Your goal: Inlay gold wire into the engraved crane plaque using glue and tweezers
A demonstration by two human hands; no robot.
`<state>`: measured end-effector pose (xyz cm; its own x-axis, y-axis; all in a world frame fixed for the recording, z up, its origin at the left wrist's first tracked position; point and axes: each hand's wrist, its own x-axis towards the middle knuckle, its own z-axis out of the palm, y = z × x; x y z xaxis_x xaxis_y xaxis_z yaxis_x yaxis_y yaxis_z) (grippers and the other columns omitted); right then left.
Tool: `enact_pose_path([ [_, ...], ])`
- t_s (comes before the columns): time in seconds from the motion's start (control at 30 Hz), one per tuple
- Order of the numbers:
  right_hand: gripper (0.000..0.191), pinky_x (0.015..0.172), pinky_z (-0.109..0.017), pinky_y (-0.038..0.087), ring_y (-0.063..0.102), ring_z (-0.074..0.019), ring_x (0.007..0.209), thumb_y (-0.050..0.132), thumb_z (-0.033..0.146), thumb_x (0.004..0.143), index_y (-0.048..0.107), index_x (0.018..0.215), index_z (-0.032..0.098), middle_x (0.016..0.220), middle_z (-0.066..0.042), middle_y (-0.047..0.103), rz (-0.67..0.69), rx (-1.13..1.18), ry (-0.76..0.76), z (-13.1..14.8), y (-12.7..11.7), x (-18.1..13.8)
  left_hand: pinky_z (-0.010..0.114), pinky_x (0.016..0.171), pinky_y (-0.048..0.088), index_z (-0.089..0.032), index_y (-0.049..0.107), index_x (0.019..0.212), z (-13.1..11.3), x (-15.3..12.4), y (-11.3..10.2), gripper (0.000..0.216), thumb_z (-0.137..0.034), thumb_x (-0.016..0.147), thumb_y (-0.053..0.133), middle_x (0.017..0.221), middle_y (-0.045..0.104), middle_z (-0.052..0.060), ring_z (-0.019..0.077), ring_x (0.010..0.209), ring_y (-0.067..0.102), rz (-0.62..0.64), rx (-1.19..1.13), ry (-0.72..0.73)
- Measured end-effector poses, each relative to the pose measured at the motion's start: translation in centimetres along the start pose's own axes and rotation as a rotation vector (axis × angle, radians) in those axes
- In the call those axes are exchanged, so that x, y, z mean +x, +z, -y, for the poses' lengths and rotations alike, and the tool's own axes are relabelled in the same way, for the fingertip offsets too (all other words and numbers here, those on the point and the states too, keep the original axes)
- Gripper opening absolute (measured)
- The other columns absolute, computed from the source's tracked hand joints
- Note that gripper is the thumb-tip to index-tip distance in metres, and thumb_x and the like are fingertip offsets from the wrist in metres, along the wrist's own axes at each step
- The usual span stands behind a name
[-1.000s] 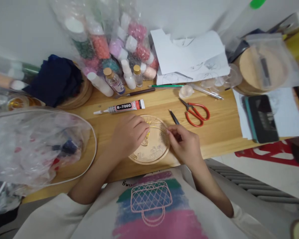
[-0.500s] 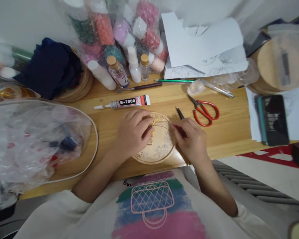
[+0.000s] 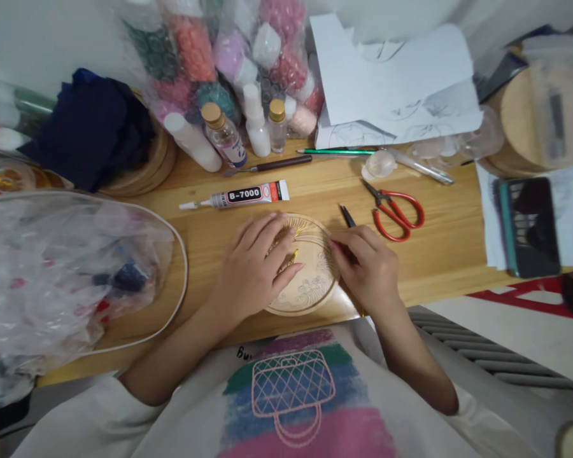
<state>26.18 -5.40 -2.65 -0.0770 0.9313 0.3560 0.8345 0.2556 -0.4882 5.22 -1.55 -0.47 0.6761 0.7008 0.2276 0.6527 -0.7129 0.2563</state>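
A round, pale wooden disc (image 3: 310, 294) with a raised rim and fine wave-like line patterns lies on the table in front of me. Bright gold strips (image 3: 293, 256) stand out near its middle. My left hand (image 3: 251, 264) lies across the disc's left side, fingers stretched and slightly apart, covering part of the pattern. At the right rim, my right hand (image 3: 367, 267) is closed in a pinch on what looks like thin gold wire, mostly hidden by the fingers; a gold bit shows below the palm. Black pointed tips, like tweezers (image 3: 347, 215), stick out above its knuckles.
Red-handled scissors (image 3: 395, 213) lie to the right, a B-7000 glue tube (image 3: 241, 194) behind the disc. Farther back are a dark-handled tool (image 3: 284, 163), a green pencil (image 3: 339, 152) and small bottles (image 3: 225, 135). A plastic bag (image 3: 67, 273) lies left, a phone (image 3: 530, 226) right.
My left hand has shifted slightly left and down, its fingers flatter, with the thumb reaching farther over the disc. My right hand keeps its pinch at the rim. The view has moved slightly.
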Motion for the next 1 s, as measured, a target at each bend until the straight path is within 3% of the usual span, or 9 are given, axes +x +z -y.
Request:
enact_pose_path([
  [0.5, 0.014, 0.060, -0.027, 0.050, 0.067, -0.0172, 0.072, 0.057, 0.020, 0.091, 0.071, 0.092, 0.019, 0.081, -0.006, 0.071, 0.011, -0.030, 0.058, 0.4, 0.1, 0.0, 0.059, 0.106, 0.042, -0.013, 0.059, 0.125, -0.1, -0.9, 1.3, 0.040, -0.037, 0.093, 0.057, 0.140, 0.054, 0.022, 0.0366, 0.132, 0.048, 0.045, -0.044, -0.005],
  [1.0, 0.013, 0.061, -0.028, 0.053, 0.066, -0.0164, 0.072, 0.059, 0.017, 0.088, 0.069, 0.094, 0.021, 0.084, -0.005, 0.069, 0.009, 0.021, 0.079, 0.4, 0.0, -0.2, 0.056, 0.103, 0.046, -0.011, 0.059, 0.124, -0.2, -0.9, 1.4, 0.040, -0.036, 0.093, 0.056, 0.139, 0.055, 0.023, 0.0365, 0.131, 0.050, 0.033, -0.015, 0.004],
])
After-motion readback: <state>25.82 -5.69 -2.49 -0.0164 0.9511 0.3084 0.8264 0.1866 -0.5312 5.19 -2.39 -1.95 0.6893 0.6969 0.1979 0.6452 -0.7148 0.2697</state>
